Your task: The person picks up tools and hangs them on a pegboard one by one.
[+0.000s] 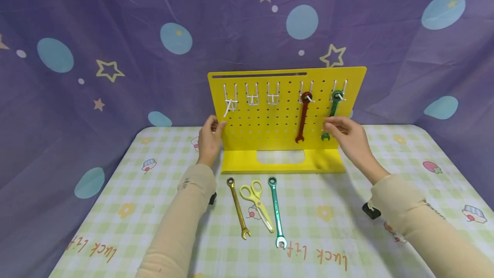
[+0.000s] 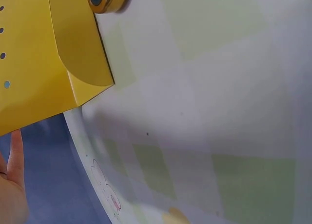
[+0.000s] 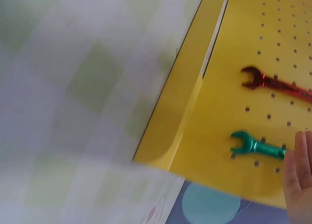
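Note:
A yellow pegboard (image 1: 285, 123) stands upright on its base, with white wire hooks along its upper part. At its left edge, my left hand (image 1: 210, 140) holds on with the thumb at the front. A green wrench (image 1: 335, 105) hangs by its ring end from the rightmost hook, its open jaw pointing down. My right hand (image 1: 349, 136) pinches the wrench's shaft between thumb and forefinger; the fingertips hide part of it. Beside it a red wrench (image 1: 303, 117) hangs from another hook.
On the checkered tablecloth (image 1: 154, 200) before the board lie a gold wrench (image 1: 238, 209), yellow scissors (image 1: 258, 203) and a teal wrench (image 1: 275, 209). Several hooks (image 1: 252, 98) on the board's left half hold nothing. A purple curtain (image 1: 127, 25) hangs behind.

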Demonstrator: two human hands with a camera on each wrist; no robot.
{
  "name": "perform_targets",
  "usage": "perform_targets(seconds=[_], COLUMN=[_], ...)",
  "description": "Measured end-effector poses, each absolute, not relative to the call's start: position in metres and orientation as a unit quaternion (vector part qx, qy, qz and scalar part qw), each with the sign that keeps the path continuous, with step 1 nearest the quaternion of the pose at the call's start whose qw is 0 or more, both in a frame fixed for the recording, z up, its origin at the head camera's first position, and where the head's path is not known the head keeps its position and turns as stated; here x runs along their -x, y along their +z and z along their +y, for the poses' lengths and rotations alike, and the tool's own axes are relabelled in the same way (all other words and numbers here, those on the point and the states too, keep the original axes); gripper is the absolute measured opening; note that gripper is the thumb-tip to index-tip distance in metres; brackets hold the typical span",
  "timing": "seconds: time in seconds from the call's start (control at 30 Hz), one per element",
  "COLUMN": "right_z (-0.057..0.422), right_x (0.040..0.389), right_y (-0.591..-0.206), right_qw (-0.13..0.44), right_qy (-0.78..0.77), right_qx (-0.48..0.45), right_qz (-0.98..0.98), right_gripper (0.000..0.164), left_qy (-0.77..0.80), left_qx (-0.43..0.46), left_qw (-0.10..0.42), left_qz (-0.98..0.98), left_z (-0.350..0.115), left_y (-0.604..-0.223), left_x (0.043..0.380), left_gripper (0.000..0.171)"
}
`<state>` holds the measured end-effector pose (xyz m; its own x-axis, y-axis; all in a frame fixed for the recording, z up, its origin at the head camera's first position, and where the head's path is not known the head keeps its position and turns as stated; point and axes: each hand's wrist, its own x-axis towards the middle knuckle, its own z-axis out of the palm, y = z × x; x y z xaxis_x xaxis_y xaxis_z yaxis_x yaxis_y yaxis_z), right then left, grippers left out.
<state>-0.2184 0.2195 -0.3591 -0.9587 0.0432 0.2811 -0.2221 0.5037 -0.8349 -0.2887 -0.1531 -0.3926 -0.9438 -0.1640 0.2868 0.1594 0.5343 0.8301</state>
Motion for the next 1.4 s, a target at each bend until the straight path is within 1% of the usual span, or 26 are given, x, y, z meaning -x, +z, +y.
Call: perform_targets(seconds=[0.13,0.37,0.57,0.7,0.87,1.2,1.3,1.4], right_z=[0.234,0.256,0.27,0.276,0.28,0.273,0.27,0.267], right_x=[0.216,0.214,0.214,0.217,0.222,0.237,0.24,0.243], right_y=[-0.36,-0.362,-0.364,-0.365,-0.367,-0.372,-0.372,-0.371], right_qw=[0.148,0.144,0.156,0.153,0.149,0.161,0.156,0.147], right_qy=[0.485,0.469,0.463,0.47,0.482,0.528,0.529,0.525], right_qx=[-0.045,-0.023,-0.004,0.012,0.03,0.038,0.044,0.05], right_qz=[-0.861,-0.871,-0.873,-0.869,-0.863,-0.833,-0.833,-0.837], right_gripper=[0.043,0.044,0.043,0.045,0.048,0.043,0.046,0.053], left_qy=[-0.483,-0.482,-0.482,-0.48,-0.479,-0.48,-0.481,-0.482], left_qx=[-0.001,0.0,0.001,-0.001,-0.004,-0.005,-0.005,-0.005], left_qw=[0.169,0.17,0.171,0.17,0.17,0.168,0.169,0.17], left_qz=[-0.859,-0.859,-0.859,-0.86,-0.861,-0.861,-0.86,-0.86], left_z=[-0.153,-0.152,-0.152,-0.152,-0.152,-0.152,-0.153,-0.153], left_y=[-0.393,-0.393,-0.392,-0.392,-0.392,-0.392,-0.392,-0.393], left_x=[0.289,0.287,0.287,0.288,0.289,0.288,0.288,0.288], left_gripper=[0.028,0.029,0.029,0.028,0.028,0.028,0.028,0.028])
